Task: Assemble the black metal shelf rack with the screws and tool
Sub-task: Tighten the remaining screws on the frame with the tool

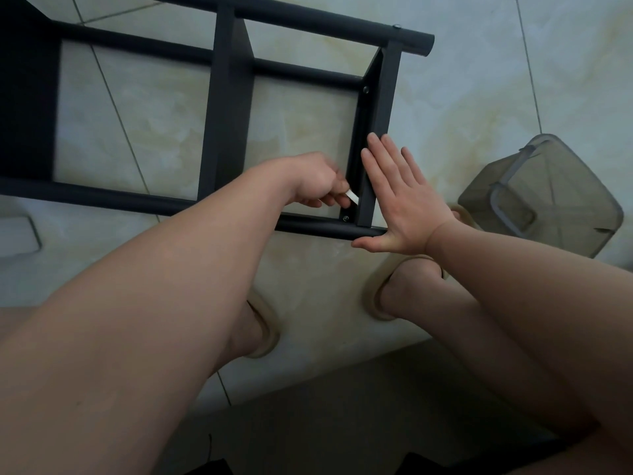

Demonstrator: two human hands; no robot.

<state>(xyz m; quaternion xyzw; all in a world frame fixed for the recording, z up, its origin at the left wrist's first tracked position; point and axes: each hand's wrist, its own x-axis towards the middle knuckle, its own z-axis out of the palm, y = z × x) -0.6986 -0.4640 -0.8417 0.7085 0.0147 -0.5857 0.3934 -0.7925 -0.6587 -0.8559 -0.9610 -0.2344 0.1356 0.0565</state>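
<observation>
Two bare forearms filling the lower frame, reaching up toward centre. Beneath them, feet in pale slippers (263,323) on a marbled tile floor (479,97).

Black metal shelf rack (229,108) lying on its side across the upper left and centre. Left hand (317,181) at centre, fingers (337,197) curled and pinching a small light-coloured tool (352,197), likely a hex key, though too small to tell. Tool tip angled down toward a screw (346,218) in the inner corner where the end shelf panel (378,132) meets the lower tube (325,229). Right hand (402,204) flat against the outer face of that panel, fingers spread and straight, thumb resting along the tube end. Second screw (365,89) seated higher on the same panel. Translucent grey plastic bin (541,197) tipped over at right, well apart from the work.

Step in hand, by judgement: tightening the lower corner screw. To do well: seat the tool fully in the screw head before turning, keep it square to the panel, hold steady counter-pressure from the right palm so the panel stays flush on the tube, finish snug without forcing.
</observation>
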